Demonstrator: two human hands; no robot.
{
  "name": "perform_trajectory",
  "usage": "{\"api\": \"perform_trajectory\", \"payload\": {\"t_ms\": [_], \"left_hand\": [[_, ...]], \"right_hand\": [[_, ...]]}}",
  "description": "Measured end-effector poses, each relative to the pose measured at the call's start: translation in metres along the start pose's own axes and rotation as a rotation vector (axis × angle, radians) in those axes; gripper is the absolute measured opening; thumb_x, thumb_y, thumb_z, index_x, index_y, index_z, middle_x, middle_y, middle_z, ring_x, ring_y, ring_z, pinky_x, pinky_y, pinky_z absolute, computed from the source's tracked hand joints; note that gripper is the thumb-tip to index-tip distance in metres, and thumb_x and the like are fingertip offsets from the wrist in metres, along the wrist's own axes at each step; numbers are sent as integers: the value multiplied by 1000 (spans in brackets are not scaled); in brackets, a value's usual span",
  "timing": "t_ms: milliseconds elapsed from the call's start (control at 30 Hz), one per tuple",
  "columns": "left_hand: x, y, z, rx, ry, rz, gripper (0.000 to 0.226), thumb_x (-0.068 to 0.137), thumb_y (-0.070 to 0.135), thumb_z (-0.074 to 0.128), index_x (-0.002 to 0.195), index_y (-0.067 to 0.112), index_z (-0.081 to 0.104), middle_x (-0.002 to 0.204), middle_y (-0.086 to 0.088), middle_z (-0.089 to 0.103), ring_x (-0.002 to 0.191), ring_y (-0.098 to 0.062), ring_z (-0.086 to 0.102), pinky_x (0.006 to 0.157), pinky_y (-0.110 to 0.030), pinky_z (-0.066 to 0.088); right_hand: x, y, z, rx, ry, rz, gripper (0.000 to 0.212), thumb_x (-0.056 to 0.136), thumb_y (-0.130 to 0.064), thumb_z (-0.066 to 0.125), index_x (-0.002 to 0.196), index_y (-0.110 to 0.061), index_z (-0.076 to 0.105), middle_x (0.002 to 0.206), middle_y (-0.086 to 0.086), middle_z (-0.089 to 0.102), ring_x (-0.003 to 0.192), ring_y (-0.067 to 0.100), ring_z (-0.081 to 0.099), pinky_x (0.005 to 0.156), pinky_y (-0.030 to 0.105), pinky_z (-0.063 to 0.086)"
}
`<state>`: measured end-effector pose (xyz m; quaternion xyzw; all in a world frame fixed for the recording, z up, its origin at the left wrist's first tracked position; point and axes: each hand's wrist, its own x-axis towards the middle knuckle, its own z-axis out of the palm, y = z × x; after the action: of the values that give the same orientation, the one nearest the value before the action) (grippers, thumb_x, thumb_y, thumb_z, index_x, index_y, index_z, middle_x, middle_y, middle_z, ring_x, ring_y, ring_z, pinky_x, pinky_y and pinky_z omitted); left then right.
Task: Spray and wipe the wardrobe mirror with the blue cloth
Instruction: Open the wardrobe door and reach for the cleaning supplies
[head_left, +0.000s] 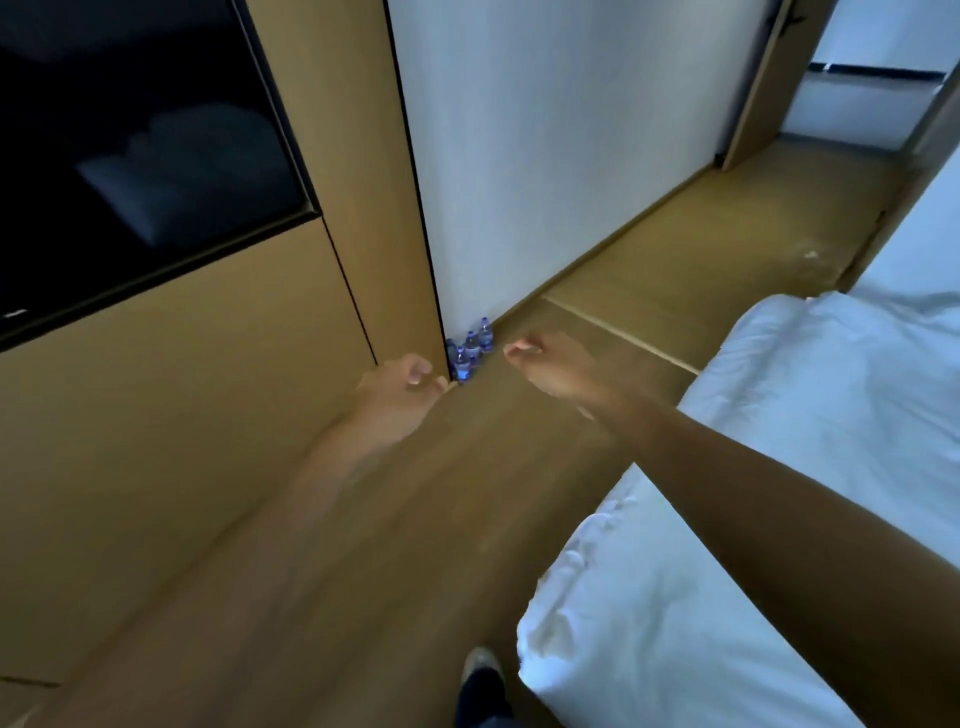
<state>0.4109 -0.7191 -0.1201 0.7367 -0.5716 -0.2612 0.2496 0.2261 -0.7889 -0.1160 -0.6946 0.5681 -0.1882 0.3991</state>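
Right forearm (779, 499) crosses the lower frame, nearest the lens, beside a white bed (779, 415). Right hand (550, 364): fingers (519, 347) loosely curled, holding nothing. Left hand (400, 392): motion-blurred, fingers (421, 374) curled loosely inward, also holding nothing. Between and just beyond the two sets of fingertips, several small water bottles (470, 351) stand on the wooden floor (649, 291) against a white wall (545, 130). Up and left of the left fingers, a dark reflective panel (130, 156), apparently the wardrobe mirror, sits in tan cabinetry (182, 415). Blue cloth and spray: location cannot be told. A shoe (480, 670) shows at the bottom edge.
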Motion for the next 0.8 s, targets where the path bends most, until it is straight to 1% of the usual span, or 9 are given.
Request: {"api": "perform_trajectory", "payload": {"t_ms": [67, 133, 167, 233, 300, 367, 467, 667, 800], "left_hand": [[58, 12, 6, -10, -32, 37, 35, 98, 31, 53, 126, 11, 56, 127, -4, 56, 110, -18, 54, 79, -23, 39], [112, 26, 11, -2, -61, 63, 33, 98, 28, 53, 123, 8, 56, 120, -5, 57, 102, -17, 54, 69, -21, 40], [138, 32, 15, 2, -71, 81, 30, 98, 26, 54, 121, 7, 57, 117, -6, 58, 99, -17, 54, 69, -21, 40], [188, 45, 22, 7, -100, 116, 25, 97, 25, 55, 115, 9, 59, 115, -7, 60, 101, -19, 57, 78, -25, 40], [234, 57, 31, 1, -154, 134, 26, 96, 27, 55, 116, 10, 59, 114, -6, 61, 107, -22, 58, 86, -30, 43], [278, 71, 44, 21, -208, 159, 31, 96, 30, 55, 120, 11, 57, 117, -4, 60, 111, -21, 57, 93, -33, 45], [346, 97, 71, 45, -276, 220, 32, 95, 35, 56, 121, 16, 58, 123, -3, 61, 113, -19, 57, 95, -31, 45], [503, 162, 140, 108, -389, 340, 38, 95, 33, 56, 127, 11, 58, 124, -7, 61, 115, -21, 56, 97, -31, 44], [620, 210, 178, 145, -486, 398, 39, 96, 34, 56, 128, 13, 57, 125, -6, 61, 115, -20, 57, 99, -32, 45]], "right_hand": [[51, 6, -16, -7, 17, 44, 40, 101, -33, 45, 127, -5, 57, 131, 11, 58, 120, 26, 54, 94, 31, 42], [98, 13, -34, -19, 25, 78, 38, 101, -35, 45, 125, -8, 58, 126, 9, 60, 114, 25, 56, 86, 28, 40], [119, 18, -44, -14, 35, 92, 37, 101, -36, 46, 122, -9, 59, 122, 8, 61, 111, 24, 57, 83, 27, 40], [154, 27, -62, -1, 63, 127, 32, 100, -36, 47, 115, -11, 59, 111, 5, 59, 105, 21, 55, 79, 25, 35], [185, 40, -79, 22, 98, 162, 38, 100, -37, 47, 119, -7, 58, 115, 7, 59, 109, 22, 55, 83, 26, 36], [214, 53, -96, 51, 137, 209, 43, 99, -39, 47, 124, -7, 58, 123, 10, 60, 114, 27, 55, 90, 32, 42], [260, 76, -128, 87, 199, 273, 41, 99, -40, 48, 123, -9, 60, 122, 10, 62, 114, 27, 56, 99, 39, 46], [385, 139, -200, 149, 333, 380, 38, 97, -41, 49, 125, -15, 58, 122, 9, 60, 108, 25, 58, 96, 42, 49], [477, 173, -256, 190, 410, 464, 36, 97, -38, 51, 122, -14, 59, 118, 7, 61, 104, 23, 59, 95, 41, 51]]}}
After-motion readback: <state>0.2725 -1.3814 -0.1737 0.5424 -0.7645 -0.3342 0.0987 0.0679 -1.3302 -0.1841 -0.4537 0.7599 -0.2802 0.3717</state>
